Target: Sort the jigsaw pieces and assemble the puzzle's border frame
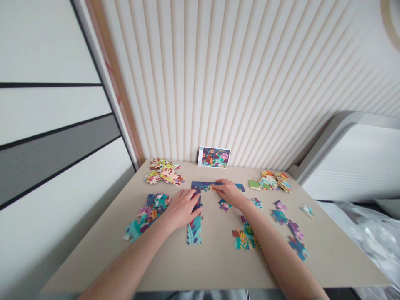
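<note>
A partly joined jigsaw puzzle (194,233) lies mid-table, with a dark blue strip along its top and a column down its left side. My left hand (183,207) rests on that left column, fingers stretched out flat over the pieces. Over the top strip, my right hand (227,191) has its fingertips down at a small puzzle piece with orange on it (213,187); the fingers partly hide it. A joined cluster with yellow leaves (242,240) lies by my right forearm. Just below my right hand sits a loose purple and blue piece (224,205).
A picture card (215,157) leans at the wall. Piles of pieces lie at back left (164,171), back right (271,181) and left of my hand (146,216). Loose pieces (293,229) are scattered on the right of the table (215,271). Clear plastic wrapping (368,229) lies beyond the right edge.
</note>
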The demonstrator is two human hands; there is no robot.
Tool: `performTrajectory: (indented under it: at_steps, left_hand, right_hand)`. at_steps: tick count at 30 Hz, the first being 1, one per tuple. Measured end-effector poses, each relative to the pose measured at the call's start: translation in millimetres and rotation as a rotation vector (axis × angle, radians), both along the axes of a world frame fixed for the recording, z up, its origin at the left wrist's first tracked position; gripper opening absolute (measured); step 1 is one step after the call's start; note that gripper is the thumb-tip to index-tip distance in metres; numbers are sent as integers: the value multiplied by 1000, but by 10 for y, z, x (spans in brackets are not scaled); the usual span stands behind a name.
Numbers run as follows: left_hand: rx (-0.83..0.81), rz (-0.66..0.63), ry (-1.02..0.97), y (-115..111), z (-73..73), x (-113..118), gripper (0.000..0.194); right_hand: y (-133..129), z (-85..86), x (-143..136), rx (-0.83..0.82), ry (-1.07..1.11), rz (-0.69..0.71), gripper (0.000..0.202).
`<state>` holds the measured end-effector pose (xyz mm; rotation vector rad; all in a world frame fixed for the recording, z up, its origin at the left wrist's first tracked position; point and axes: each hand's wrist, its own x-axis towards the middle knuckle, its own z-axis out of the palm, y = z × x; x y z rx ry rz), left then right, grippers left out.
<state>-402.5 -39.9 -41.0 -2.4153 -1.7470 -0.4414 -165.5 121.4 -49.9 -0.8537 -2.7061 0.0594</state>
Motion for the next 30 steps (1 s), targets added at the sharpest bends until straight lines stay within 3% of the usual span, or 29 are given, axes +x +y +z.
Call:
performTrajectory:
  at_steps: [7,13,21,30]
  left_hand:
    - [-9,5,9,-1,7,1,46]
    - [-22,2,-2,15,-36,-20,47]
    - [-35,5,-1,21,-54,-26,50]
    - [-38,6,11,26,-49,-29,51]
  right_hand:
    - [-53,9,-35,-33,0,-13,41]
    - [78,-34,191,-104,112,-95,53]
    - [246,-130,397,-159,188,-23,35]
    - [242,-134,487,-151,202,7,32]
